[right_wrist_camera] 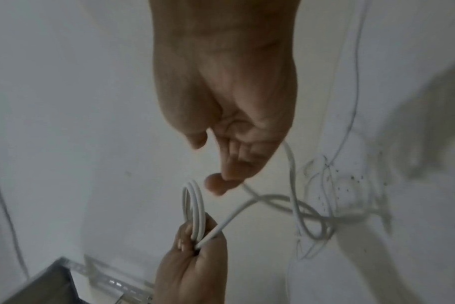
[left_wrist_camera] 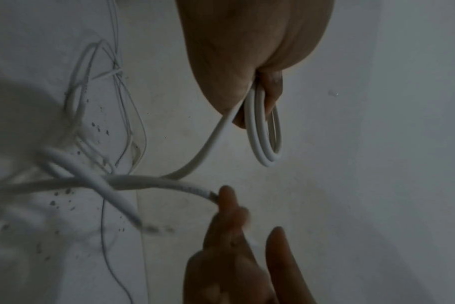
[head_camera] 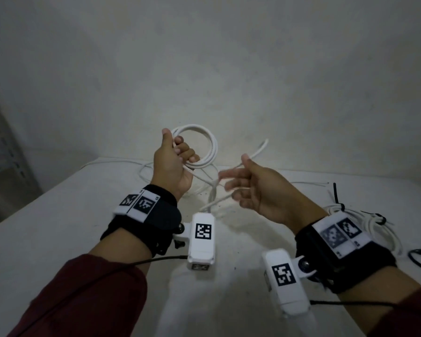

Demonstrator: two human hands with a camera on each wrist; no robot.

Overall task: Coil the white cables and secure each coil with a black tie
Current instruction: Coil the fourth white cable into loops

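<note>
Fingers (head_camera: 184, 152) of my left hand (head_camera: 173, 164) clamp the white coil (head_camera: 204, 147); right hand (head_camera: 253, 188) fingers apart, guiding the tail (head_camera: 258, 149). Each added loop should match the others.

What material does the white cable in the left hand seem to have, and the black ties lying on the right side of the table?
White cable: apparently a smooth, matte plastic or rubber jacket; it bends into even round loops without kinks in the left hand.
Black ties: probably thin plastic strips; they look narrow, dark and fairly stiff, but they are too small to be sure.
</note>
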